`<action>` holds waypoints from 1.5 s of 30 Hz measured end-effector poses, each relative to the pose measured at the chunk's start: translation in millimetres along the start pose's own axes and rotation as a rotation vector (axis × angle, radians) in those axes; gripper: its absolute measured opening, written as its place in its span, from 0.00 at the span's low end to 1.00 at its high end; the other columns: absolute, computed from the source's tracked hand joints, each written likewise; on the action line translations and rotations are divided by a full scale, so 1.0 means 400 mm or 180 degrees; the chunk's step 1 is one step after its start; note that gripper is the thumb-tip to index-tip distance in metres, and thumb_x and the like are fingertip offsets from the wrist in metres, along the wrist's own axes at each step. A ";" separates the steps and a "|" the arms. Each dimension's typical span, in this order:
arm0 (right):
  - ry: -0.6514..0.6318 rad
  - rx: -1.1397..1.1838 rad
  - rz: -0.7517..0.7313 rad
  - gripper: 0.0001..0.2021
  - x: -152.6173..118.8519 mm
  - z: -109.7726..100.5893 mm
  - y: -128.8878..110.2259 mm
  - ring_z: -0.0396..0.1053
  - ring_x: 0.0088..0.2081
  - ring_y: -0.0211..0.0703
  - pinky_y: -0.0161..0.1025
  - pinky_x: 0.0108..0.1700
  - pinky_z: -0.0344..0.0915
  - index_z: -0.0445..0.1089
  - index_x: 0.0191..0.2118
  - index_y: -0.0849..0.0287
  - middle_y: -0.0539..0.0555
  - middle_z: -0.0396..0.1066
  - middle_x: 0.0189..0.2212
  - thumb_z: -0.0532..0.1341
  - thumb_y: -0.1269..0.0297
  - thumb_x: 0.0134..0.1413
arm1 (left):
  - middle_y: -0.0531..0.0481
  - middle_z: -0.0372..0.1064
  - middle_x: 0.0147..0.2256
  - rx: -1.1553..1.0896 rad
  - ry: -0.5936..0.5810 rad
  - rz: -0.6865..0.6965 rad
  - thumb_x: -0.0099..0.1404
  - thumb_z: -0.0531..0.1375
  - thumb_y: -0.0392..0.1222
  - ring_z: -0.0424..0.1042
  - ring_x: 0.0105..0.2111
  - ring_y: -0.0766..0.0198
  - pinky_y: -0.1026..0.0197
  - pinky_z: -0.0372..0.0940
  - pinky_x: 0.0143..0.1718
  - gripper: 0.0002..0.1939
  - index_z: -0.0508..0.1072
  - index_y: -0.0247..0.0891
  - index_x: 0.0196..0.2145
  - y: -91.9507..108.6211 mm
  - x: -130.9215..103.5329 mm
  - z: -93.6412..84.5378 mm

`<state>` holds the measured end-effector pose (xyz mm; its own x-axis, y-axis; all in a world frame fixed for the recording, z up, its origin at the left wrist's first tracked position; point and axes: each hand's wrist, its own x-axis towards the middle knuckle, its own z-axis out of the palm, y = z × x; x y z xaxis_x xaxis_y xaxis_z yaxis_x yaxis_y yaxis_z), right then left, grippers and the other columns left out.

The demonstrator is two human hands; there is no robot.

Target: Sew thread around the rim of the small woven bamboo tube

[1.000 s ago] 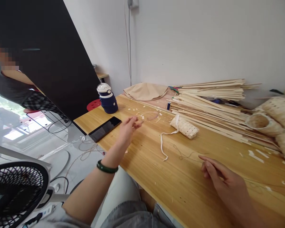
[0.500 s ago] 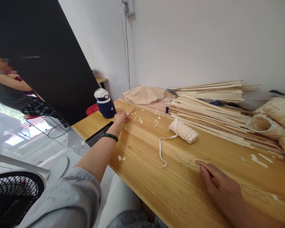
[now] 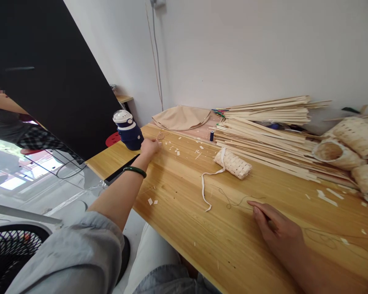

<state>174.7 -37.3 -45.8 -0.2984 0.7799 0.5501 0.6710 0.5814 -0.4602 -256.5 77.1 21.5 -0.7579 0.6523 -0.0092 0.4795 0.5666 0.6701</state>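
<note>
My right hand is closed in a pinch at the thin dark thread, which lies in loose curls on the wooden table. Any needle between the fingertips is too small to see. At the far left my left hand reaches beside a blue bottle with a white lid. Its fingers are curled around something small, mostly hidden, with a thin reddish loop showing beyond them. Between the hands lies a woven wood-strip case with a white ribbon trailing from it.
Bundles of wood strips lie along the wall beside a blue thread spool. Woven baskets stand at the right. Beige cloth is at the back. A dark flat device lies under my left forearm. Small wood scraps dot the table.
The view has shifted slightly, so everything sits a little further left. My left hand's fingers have drawn in more around the small thing by the bottle. My right hand keeps its pinch.
</note>
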 end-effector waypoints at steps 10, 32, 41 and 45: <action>0.0779 0.0025 0.0310 0.10 0.032 -0.031 -0.008 0.73 0.33 0.41 0.38 0.42 0.69 0.75 0.45 0.57 0.52 0.76 0.33 0.57 0.63 0.65 | 0.40 0.68 0.56 -0.0261 0.0164 0.1536 0.63 0.58 0.30 0.71 0.53 0.51 0.49 0.67 0.55 0.17 0.77 0.38 0.48 0.065 -0.167 0.007; 0.0640 -0.0404 0.0558 0.12 0.039 -0.031 0.002 0.69 0.44 0.50 0.49 0.51 0.66 0.78 0.38 0.55 0.56 0.76 0.39 0.55 0.66 0.61 | 0.40 0.75 0.32 0.1810 -0.1624 0.4842 0.64 0.58 0.31 0.73 0.37 0.55 0.56 0.67 0.41 0.10 0.77 0.33 0.28 0.144 -0.446 0.140; 0.0646 -0.0288 0.0674 0.12 0.036 -0.033 0.013 0.69 0.45 0.51 0.49 0.50 0.66 0.77 0.41 0.57 0.57 0.77 0.40 0.55 0.66 0.59 | 0.40 0.75 0.32 0.2014 -0.1640 0.4904 0.59 0.59 0.30 0.73 0.34 0.55 0.59 0.66 0.32 0.06 0.75 0.33 0.27 0.153 -0.453 0.132; 0.0516 -0.0232 0.0633 0.12 0.035 -0.031 0.002 0.70 0.45 0.51 0.49 0.49 0.67 0.76 0.42 0.56 0.56 0.77 0.40 0.55 0.66 0.60 | 0.41 0.75 0.34 0.1894 -0.1448 0.4717 0.62 0.56 0.30 0.73 0.36 0.54 0.58 0.67 0.33 0.08 0.75 0.34 0.28 0.134 -0.461 0.091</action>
<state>179.6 -28.7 -29.8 -0.0471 0.8264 0.5611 0.7545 0.3975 -0.5222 -75.1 5.5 32.2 0.6115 0.7888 0.0625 0.7911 -0.6083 -0.0632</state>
